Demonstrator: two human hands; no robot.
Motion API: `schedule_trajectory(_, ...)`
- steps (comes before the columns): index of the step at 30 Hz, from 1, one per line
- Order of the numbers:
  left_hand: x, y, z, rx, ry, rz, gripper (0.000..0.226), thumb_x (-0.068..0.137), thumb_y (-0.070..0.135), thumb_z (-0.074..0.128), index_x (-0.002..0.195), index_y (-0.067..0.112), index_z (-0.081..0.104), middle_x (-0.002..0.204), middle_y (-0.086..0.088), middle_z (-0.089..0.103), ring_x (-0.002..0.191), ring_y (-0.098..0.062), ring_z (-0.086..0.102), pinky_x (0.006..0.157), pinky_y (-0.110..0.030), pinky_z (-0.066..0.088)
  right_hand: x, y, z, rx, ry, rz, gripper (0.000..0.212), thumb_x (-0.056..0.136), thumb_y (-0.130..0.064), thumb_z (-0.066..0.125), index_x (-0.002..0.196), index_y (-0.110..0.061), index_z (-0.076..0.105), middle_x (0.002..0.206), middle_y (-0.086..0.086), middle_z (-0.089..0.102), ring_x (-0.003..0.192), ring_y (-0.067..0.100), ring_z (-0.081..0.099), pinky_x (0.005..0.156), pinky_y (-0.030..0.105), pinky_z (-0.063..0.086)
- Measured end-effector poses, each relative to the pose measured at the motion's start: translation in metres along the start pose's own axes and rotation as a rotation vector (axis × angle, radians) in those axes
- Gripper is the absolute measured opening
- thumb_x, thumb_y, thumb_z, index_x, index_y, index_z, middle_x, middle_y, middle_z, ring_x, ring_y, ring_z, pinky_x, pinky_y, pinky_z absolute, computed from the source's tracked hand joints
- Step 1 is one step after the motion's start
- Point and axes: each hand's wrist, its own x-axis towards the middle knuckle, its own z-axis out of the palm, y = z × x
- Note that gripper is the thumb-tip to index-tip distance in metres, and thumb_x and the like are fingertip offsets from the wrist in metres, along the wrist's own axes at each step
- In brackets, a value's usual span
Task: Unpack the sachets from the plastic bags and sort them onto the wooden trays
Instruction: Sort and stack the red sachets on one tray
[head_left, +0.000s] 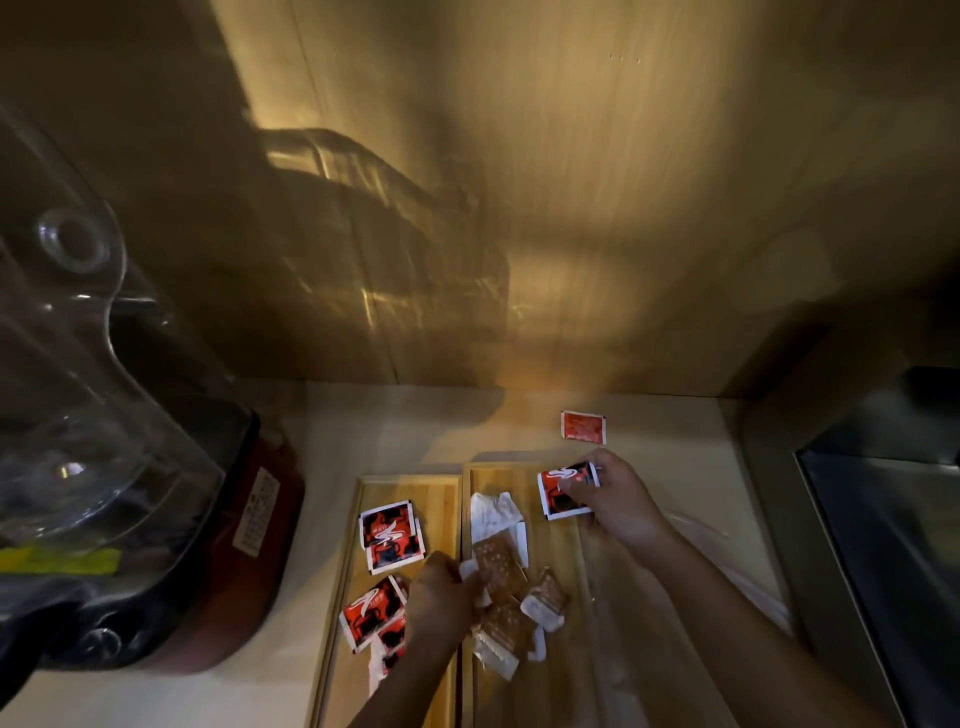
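Two wooden trays lie side by side on the counter: a left tray (441, 493) and a right tray (498, 478). Several red-and-black sachets (389, 535) lie on the left tray. Brown and white sachets (506, 618) are piled on the right tray. My right hand (618, 499) grips a red-and-black sachet (563, 491) above the far end of the right tray. My left hand (441, 597) is closed on a brown sachet (498, 564) at the border between the trays. One red sachet (583, 427) lies alone on the counter beyond the trays.
A blender with a clear jar (62, 364) and a dark red base (249, 545) stands at the left. A wooden wall (571, 208) rises behind the counter. A dark sink (893, 519) sits at the right. Clear plastic (727, 561) lies right of the trays.
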Motion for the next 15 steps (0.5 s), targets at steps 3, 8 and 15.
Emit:
schedule_trajectory(3, -0.006, -0.001, -0.003, 0.234, 0.083, 0.129, 0.026, 0.086, 0.042, 0.058, 0.088, 0.017, 0.052, 0.080, -0.001, 0.068, 0.066, -0.015, 0.065, 0.054, -0.028, 0.051, -0.007, 0.001, 0.003, -0.027, -0.007, -0.003, 0.009, 0.084, -0.010, 0.062, 0.090, -0.007, 0.055, 0.077, 0.007, 0.058, 0.063, 0.017, 0.053, 0.047, 0.025, 0.039)
schedule_trajectory(8, -0.015, -0.013, -0.018, 0.347, 0.243, 0.420, 0.020, 0.091, 0.034, 0.051, 0.098, 0.016, 0.056, 0.090, -0.003, 0.068, 0.074, -0.018, 0.066, 0.058, -0.031, 0.052, -0.015, -0.004, 0.021, -0.062, -0.067, -0.024, 0.008, 0.084, -0.011, 0.062, 0.084, -0.010, 0.054, 0.079, 0.007, 0.057, 0.074, 0.022, 0.056, 0.055, 0.030, 0.041)
schedule_trajectory(15, -0.031, -0.061, -0.050, 0.564, 0.381, 0.376, 0.065, 0.087, 0.062, 0.028, 0.136, 0.021, 0.041, 0.144, 0.001, 0.045, 0.135, -0.022, 0.038, 0.108, -0.037, 0.034, -0.022, -0.009, 0.063, -0.158, -0.202, -0.056, 0.009, 0.083, -0.016, 0.062, 0.087, -0.009, 0.058, 0.084, 0.011, 0.062, 0.078, 0.023, 0.061, 0.062, 0.029, 0.044)
